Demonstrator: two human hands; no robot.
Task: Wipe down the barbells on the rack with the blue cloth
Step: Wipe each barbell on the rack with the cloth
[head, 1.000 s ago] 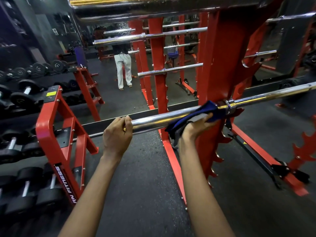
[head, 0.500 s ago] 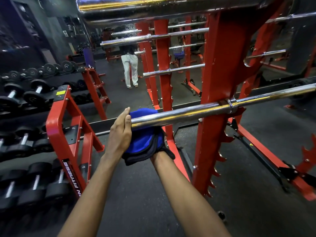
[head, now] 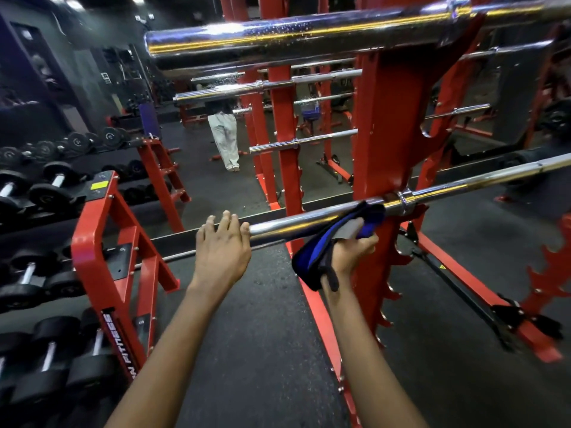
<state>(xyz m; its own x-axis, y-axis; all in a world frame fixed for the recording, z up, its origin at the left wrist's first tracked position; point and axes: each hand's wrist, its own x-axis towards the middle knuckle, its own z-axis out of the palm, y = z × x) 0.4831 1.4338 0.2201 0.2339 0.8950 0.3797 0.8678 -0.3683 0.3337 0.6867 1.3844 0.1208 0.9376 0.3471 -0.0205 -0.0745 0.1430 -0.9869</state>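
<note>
A chrome barbell [head: 293, 222] lies across the red rack [head: 386, 134] at waist height. My right hand [head: 352, 251] grips the blue cloth [head: 315, 264] from below and wraps it round the barbell's sleeve, just left of the collar at the rack upright. My left hand [head: 221, 251] rests on the sleeve's free end with its fingers straight, hiding the tip. A second, thicker barbell sleeve [head: 278, 41] sits on the rack close above, speckled with droplets. More bars [head: 302, 139] show further back.
A red dumbbell rack [head: 102, 242] with several black dumbbells stands close on the left. A mirror behind the rack shows a person in white trousers [head: 224, 137]. Black rubber floor [head: 247, 335] runs between the two racks. The rack's red base rail [head: 318, 310] crosses the floor.
The cloth slid left to the sleeve's end beside my left hand, then back right to the collar. My left hand went from gripping the bar to resting on it with straight fingers.
</note>
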